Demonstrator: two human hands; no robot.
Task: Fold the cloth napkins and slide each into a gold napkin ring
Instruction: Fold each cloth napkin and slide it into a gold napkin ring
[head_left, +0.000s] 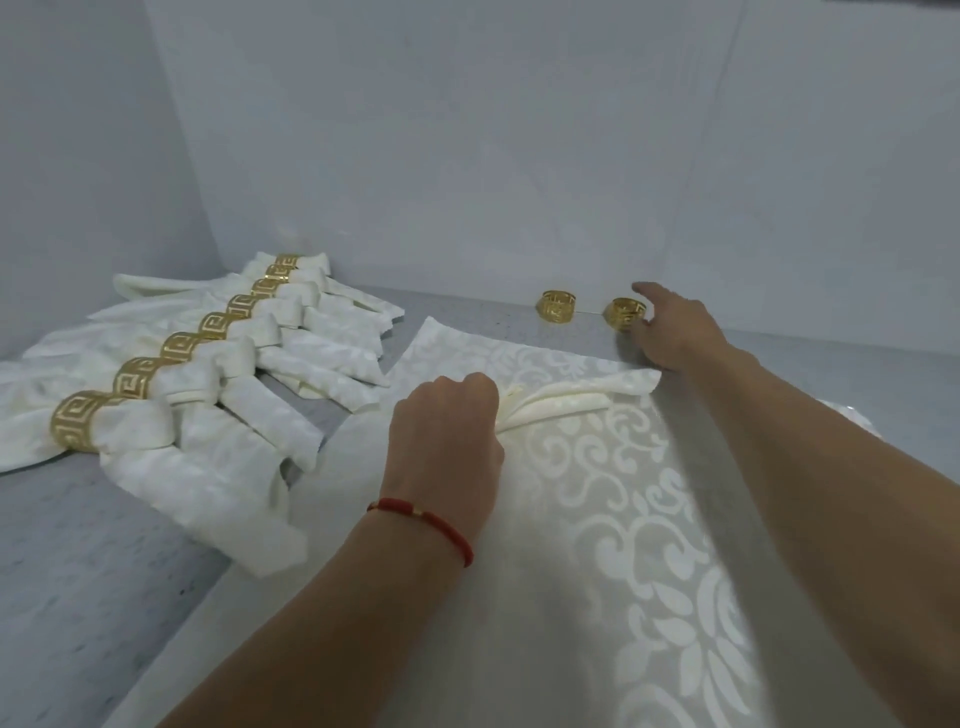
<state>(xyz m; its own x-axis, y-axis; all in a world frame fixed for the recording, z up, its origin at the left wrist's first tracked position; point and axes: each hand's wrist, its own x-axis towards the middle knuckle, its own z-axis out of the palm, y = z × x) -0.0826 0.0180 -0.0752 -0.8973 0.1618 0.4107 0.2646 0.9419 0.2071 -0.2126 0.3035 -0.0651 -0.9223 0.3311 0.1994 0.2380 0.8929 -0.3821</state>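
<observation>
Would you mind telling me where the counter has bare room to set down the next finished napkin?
Bare grey counter shows at near left, below the row of ringed napkins. A narrow strip also lies behind the flat napkin, left of the two loose rings. The middle and far left are crowded with cloth.

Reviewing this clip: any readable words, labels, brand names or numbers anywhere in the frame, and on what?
None: no text, label, brand or number shows anywhere.
Gold napkin rings: a cut-out key pattern only, no lettering.
Cloth napkin: a woven floral scroll design, no writing.
Red bracelet: plain cord, with a small gold bead.
</observation>
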